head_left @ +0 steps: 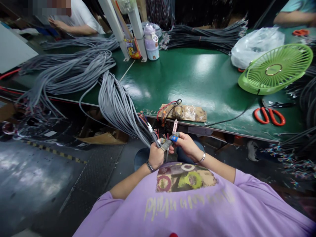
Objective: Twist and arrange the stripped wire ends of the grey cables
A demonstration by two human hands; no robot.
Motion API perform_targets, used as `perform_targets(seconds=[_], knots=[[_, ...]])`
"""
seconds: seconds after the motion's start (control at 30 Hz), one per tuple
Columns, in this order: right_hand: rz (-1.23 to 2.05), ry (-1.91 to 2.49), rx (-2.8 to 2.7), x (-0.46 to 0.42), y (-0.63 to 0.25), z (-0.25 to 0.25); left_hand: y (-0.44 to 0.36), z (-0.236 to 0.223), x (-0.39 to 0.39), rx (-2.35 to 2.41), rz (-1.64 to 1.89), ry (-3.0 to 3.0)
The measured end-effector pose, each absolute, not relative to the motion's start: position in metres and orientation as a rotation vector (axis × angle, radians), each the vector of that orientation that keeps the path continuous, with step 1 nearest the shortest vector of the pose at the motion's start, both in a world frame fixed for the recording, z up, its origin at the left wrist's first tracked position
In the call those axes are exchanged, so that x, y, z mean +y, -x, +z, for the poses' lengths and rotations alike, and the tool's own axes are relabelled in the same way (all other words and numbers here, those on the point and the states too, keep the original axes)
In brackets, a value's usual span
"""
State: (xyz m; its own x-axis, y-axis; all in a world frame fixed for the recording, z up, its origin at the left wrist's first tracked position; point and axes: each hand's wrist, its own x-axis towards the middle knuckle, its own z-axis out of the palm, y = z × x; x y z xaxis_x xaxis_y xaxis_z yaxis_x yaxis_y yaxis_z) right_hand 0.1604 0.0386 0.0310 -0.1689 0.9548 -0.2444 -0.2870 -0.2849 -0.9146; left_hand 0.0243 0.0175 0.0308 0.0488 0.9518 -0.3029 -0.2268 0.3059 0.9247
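Observation:
My left hand (157,154), with tape round a finger, is closed on the end of a grey cable (168,154). Fine coloured wires (166,136) stick up at the fingers. Close beside it, my right hand (188,146) is closed too, its thumb wrapped in blue tape. A small flat pale pink tool (174,126) juts up from its fingers; the lower end is hidden. Left of my hands, a thick bundle of grey cables (116,102) hangs over the table edge, its stripped coloured ends near my left hand.
A wooden block (195,113) with wires lies at the green table's (187,79) front edge. To the right are red-handled scissors (269,116), a green fan (276,69) and a plastic bag (256,46). A bottle (151,42) stands behind; a co-worker (84,19) sits across.

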Motion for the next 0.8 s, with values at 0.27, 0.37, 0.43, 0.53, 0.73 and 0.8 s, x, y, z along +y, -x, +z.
perform_targets(seconds=[0.27, 0.37, 0.43, 0.53, 0.73, 0.8], knots=[[1.663, 1.076, -1.008, 0.0374, -0.1597, 0.0352, -0.0248, 0.0299, 0.0139, 1.127, 1.042, -0.889], [1.587, 1.130, -0.992, 0.0361, -0.1594, 0.0338, -0.0249, 0.0304, 0.0143, 1.140, 1.057, -0.878], [1.559, 1.137, -0.975, 0.0350, -0.1585, 0.0328, -0.0249, 0.0307, 0.0148, 1.149, 1.070, -0.871], [1.556, 1.132, -0.952, 0.0341, -0.1567, 0.0321, -0.0249, 0.0307, 0.0149, 1.171, 1.087, -0.859], [1.684, 1.067, -0.885, 0.0346, -0.1591, 0.0291, -0.0246, 0.0331, 0.0143, 1.172, 1.095, -0.825], [1.808, 0.966, -0.780, 0.0357, -0.1641, 0.0267, -0.0243, 0.0359, 0.0148, 1.153, 1.106, -0.824]])
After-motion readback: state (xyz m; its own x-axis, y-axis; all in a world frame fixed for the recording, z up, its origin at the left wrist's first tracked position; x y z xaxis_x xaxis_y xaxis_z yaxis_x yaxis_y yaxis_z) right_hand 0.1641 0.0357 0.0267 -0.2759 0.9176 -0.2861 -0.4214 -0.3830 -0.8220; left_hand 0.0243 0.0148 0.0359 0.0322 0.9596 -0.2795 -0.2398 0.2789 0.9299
